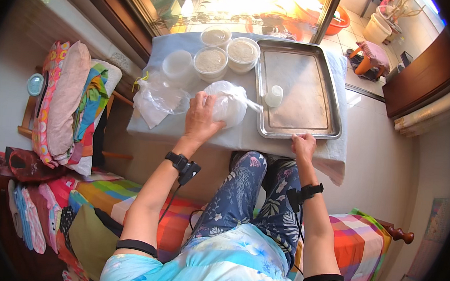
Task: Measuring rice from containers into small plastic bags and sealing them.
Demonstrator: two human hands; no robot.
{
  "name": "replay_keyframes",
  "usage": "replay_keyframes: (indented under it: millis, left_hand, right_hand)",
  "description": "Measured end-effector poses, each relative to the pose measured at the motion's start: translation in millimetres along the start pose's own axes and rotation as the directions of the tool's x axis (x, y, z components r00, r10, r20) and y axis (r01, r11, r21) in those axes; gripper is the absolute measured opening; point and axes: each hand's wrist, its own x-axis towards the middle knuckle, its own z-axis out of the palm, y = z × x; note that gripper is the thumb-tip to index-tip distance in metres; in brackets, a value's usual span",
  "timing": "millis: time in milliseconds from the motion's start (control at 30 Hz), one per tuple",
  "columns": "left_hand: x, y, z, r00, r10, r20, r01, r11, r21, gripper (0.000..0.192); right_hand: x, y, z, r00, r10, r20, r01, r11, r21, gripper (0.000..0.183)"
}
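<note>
My left hand [203,117] grips the side of a full white plastic bag [232,103], whose twisted end points right towards the tray. At the front rim of a rectangular metal tray [296,86], my right hand [304,144] has its fingers closed on the edge. A small translucent cup [274,96] sits in the tray, left of its middle. Behind the bag stand three round plastic tubs holding a pale, grainy material: one tub [210,62] in front, another tub [243,52] to the right, and a third tub [215,36] at the back.
Left of the tubs are translucent plastic containers [177,65] and a crumpled transparent bag [161,96]. A pale cloth [233,139] covers the table. Folded textiles [74,89] are piled on a chair at the left. Behind me is a bed with a checked cover [352,241].
</note>
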Motion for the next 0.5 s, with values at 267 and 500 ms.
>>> replay_keyframes:
  millis: [267, 500]
  left_hand:
    - [15.3, 3.4, 11.8, 0.986, -0.142, -0.085, 0.146, 0.988, 0.048, 0.076]
    - [-11.1, -1.1, -4.8, 0.995, -0.079, -0.067, 0.073, 0.993, -0.088, 0.083]
  right_hand:
    - [9.6, 8.9, 13.3, 0.992, 0.128, -0.020, -0.112, 0.925, 0.364, 0.015]
    - [-14.1, 21.7, 28.5, 0.993, 0.100, -0.062, -0.074, 0.938, 0.339, 0.009]
